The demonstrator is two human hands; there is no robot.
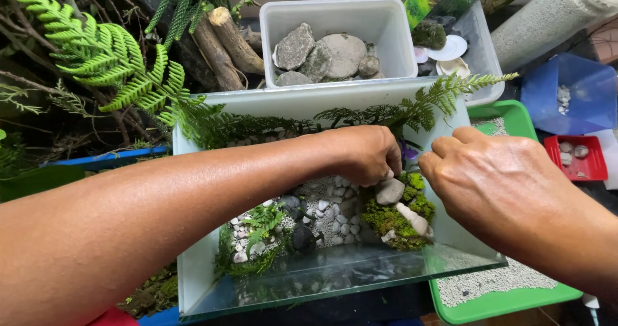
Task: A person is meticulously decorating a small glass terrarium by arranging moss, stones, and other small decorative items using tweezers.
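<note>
Looking down from the head camera: both hands work inside a rectangular glass tank point(193, 261) holding a small planted landscape.

Left hand point(360, 153) reaches in from the left, fingers curled together, fingertips touching the top of a grey stone point(389, 191) that sits against a moss mound point(402, 220). Can't tell if the stone is pinched or only pressed; the fingertips are partly hidden.

Right hand point(496, 178) comes in from the right, fingers bunched closed near a small purple item point(409, 152) between the two hands. What it grips, if anything, is hidden.

Progress, judged from the layout:
- Done: white gravel bed point(328, 213) laid, small fern point(261, 220) planted front left, dark stone point(302, 236) set, moss mound with a pale stone point(415, 222) in place, fern fronds point(412, 110) along the back wall.
- In hand: the grey stone on the moss edge.
- Left: right side of the tank floor looks sparse; bare fine substrate there.

Around the tank:
- clear tub of grey rocks point(331, 52) just behind
- driftwood pieces point(225, 43) back left, beside a big fern point(109, 59)
- green tray point(515, 117) with pale grit under and right of the tank
- red dish point(576, 158) with pebbles and a blue container point(573, 94) far right
</note>
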